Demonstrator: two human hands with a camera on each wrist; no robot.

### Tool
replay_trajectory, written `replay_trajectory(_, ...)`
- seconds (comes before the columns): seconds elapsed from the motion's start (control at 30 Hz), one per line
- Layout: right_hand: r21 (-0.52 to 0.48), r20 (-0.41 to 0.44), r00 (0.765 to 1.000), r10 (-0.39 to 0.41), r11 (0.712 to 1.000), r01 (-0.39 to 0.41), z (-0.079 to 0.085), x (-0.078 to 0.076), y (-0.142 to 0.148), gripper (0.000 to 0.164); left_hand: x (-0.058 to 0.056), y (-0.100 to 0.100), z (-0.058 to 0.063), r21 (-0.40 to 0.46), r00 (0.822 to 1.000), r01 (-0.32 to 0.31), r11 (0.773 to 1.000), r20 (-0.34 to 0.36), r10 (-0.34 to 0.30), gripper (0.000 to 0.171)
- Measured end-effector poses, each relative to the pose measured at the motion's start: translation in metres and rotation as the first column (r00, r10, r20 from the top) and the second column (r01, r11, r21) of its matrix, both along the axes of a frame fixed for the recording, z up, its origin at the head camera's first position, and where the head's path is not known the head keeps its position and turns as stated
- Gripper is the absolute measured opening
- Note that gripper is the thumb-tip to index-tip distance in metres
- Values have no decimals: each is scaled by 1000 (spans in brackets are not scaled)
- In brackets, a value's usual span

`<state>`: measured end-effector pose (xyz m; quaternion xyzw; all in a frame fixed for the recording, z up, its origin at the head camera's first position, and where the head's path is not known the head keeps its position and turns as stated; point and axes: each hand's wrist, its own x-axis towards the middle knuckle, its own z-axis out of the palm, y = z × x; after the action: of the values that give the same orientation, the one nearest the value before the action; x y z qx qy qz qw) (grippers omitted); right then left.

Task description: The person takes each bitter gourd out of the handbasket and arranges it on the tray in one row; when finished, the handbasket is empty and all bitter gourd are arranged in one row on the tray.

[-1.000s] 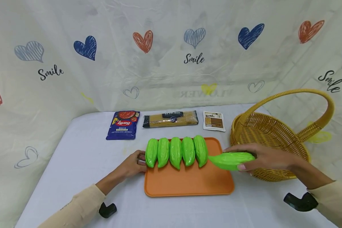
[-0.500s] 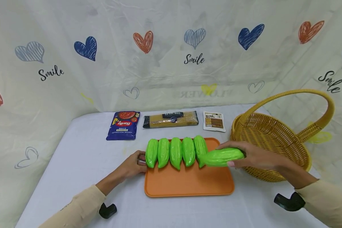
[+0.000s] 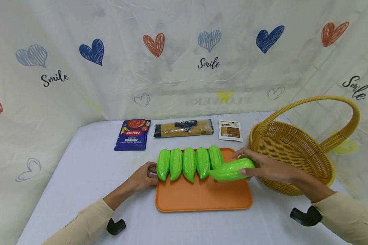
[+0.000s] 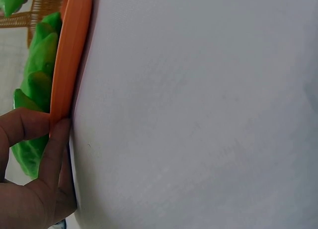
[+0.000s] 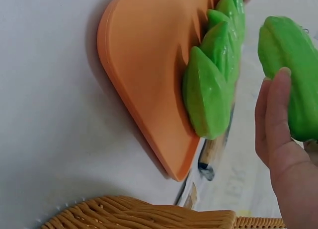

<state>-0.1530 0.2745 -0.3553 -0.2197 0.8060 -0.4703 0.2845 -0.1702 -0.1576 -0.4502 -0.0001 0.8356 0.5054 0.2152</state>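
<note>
My right hand (image 3: 266, 168) grips a bright green bitter melon (image 3: 228, 170), thumb on its near side, above the right part of an orange tray (image 3: 202, 199). The melon lies sideways, pointed end to the left, and covers part of the row's rightmost melon (image 3: 215, 156). Several like melons (image 3: 188, 164) stand side by side along the tray's back half, tips toward me. At the tray's left edge is my left hand (image 3: 144, 176). The left wrist view shows its thumb and fingers pinching the tray's rim (image 4: 69, 60). In the right wrist view the held melon (image 5: 290, 75) is raised above the tray.
A wicker basket (image 3: 289, 143) with a tall handle stands right of the tray, beside my right forearm. Behind the tray lie a blue Barilla pouch (image 3: 132, 135), a pack of spaghetti (image 3: 185, 128) and a small white-and-brown packet (image 3: 230, 130). A heart-printed cloth hangs at the back.
My right hand has carried the bitter melon leftward from beside the basket to over the tray, near the row's right end. My left hand and the tray have stayed put.
</note>
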Motion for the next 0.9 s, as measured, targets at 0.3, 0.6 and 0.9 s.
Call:
replay_trajectory(0.3, -117, -75, 997, 20, 993, -29, -12, -5, 0, 39, 1, 0, 1, -14, 1000, 3, 1000, 4, -3, 71)
replay_trajectory(0.6, -131, -34, 999, 22, 991, -27, -10, -6, -6, 36, 1, 0, 1, -3, 1000, 8, 1000, 1, -8, 70)
replay_trajectory(0.9, -90, 7, 1000, 8, 996, -7, -13, -7, -14, 37, 1, 0, 1, -17, 1000, 1, 1000, 2, -1, 70)
